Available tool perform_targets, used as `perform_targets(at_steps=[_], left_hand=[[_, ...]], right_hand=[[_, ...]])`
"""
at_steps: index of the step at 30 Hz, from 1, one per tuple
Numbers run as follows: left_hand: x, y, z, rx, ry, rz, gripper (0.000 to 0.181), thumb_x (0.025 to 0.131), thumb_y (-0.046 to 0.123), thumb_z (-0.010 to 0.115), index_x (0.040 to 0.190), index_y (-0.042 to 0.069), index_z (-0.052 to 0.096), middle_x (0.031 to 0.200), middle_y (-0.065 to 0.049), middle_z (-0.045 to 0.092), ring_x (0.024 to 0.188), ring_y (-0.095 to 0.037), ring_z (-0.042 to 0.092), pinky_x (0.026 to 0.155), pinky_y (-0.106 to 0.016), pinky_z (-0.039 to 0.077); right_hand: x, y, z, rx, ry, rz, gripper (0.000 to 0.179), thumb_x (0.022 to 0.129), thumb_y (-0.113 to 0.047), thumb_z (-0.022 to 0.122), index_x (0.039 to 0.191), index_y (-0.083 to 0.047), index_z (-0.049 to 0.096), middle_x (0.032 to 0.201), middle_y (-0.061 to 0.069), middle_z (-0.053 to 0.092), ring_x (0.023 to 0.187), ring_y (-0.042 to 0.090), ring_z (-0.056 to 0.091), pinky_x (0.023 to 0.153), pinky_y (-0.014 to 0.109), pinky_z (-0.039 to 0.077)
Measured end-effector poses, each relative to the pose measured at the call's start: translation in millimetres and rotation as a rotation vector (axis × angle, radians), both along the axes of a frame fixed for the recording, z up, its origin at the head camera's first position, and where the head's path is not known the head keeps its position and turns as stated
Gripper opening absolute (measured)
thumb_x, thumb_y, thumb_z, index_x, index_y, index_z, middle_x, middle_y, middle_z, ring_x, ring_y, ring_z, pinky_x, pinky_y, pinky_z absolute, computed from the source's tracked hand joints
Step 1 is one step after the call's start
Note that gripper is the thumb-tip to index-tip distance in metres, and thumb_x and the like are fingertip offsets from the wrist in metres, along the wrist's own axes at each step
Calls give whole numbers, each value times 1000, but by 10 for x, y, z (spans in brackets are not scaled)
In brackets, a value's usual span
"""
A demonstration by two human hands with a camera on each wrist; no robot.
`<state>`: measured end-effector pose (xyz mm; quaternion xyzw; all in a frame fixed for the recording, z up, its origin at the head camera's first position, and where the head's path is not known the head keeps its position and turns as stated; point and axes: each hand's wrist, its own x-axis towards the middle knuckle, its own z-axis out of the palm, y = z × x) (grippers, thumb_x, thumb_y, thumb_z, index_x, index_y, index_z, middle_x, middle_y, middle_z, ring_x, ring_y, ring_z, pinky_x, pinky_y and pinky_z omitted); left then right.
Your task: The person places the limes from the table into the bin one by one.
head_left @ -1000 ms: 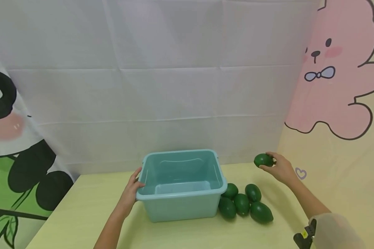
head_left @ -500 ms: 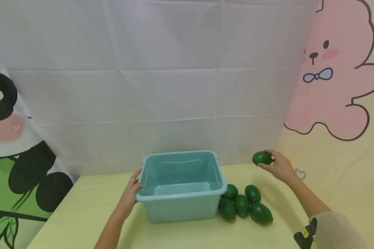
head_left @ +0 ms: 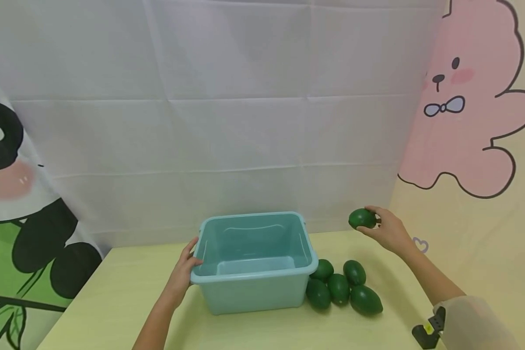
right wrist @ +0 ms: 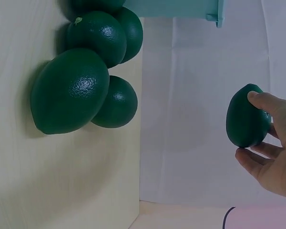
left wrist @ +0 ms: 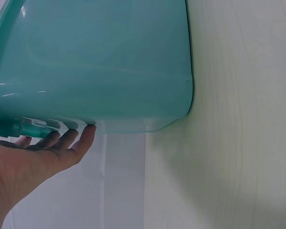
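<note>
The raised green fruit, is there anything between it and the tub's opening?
Nothing visible blocks the way from the raised fruit, held in the right grip, to the open tub. The five other fruits lie lower, on the table beside the tub. The left grip is on the opposite side.

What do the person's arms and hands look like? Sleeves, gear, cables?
Left hand and right hand: both bare, no gloves. Left forearm: no sleeve in view. Right forearm: pale beige sleeve, with an angular black piece by its cuff carrying a small yellow mark. No cables visible.
</note>
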<state>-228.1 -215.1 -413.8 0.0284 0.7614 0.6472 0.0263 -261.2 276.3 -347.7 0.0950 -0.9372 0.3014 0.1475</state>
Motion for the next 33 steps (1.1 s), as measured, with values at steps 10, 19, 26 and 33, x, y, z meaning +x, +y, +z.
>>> perform_targets(at_steps=[10, 19, 26, 33], left_hand=[[-5, 0, 1, -3, 2, 1, 68, 90, 12, 36, 151, 23, 8, 151, -23, 15, 129, -43, 32, 88, -39, 42], [-12, -9, -11, -1, 0, 0, 69, 90, 12, 37, 152, 23, 8, 152, -22, 14, 130, -43, 32, 88, -39, 42], [-17, -5, -7, 10, 1, -2, 68, 90, 11, 36, 151, 23, 8, 152, -23, 15, 130, -43, 32, 88, -39, 42], [-20, -4, -5, 6, 1, -1, 68, 90, 11, 36, 151, 23, 8, 152, -23, 15, 130, -43, 32, 88, -39, 42]], right_hand=[[12, -77, 68, 9, 18, 16, 62, 83, -26, 69, 132, 3, 45, 127, 29, 50, 108, 48, 53, 84, 52, 48], [12, -181, 146, 17, 27, 39, 61, 83, -25, 69, 132, 3, 46, 125, 29, 50, 108, 46, 53, 85, 52, 48], [16, -250, 174, 21, 42, 62, 61, 83, -22, 69, 132, 5, 45, 125, 30, 50, 107, 46, 53, 86, 52, 47], [-22, -288, 192, 25, 53, 78, 61, 82, -22, 69, 132, 5, 45, 126, 29, 50, 108, 44, 53, 88, 52, 46]])
